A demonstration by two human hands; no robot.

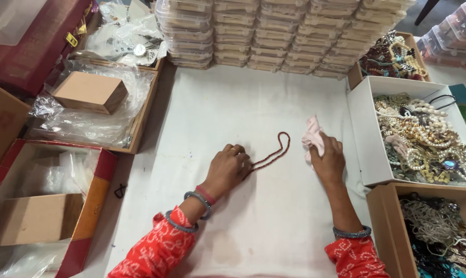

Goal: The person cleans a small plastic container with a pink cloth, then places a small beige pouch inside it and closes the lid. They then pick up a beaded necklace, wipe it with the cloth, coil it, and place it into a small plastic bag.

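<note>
Nearest, red patterned sleeves lead to the hands: the left hand (232,166) pins one end of a thin reddish-brown beaded necklace (272,154) flat on the white cloth-covered worktop (233,103), while the right hand (327,157) clutches a crumpled pink cloth (312,135) beside its far loop.

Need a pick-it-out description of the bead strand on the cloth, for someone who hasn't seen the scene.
Start at the white cloth in the middle of the table. Between the left hand and the right hand lies the bead strand, a thin reddish-brown loop. Unlike the jewellery heaped in the white box, it lies alone and spread out.
</note>
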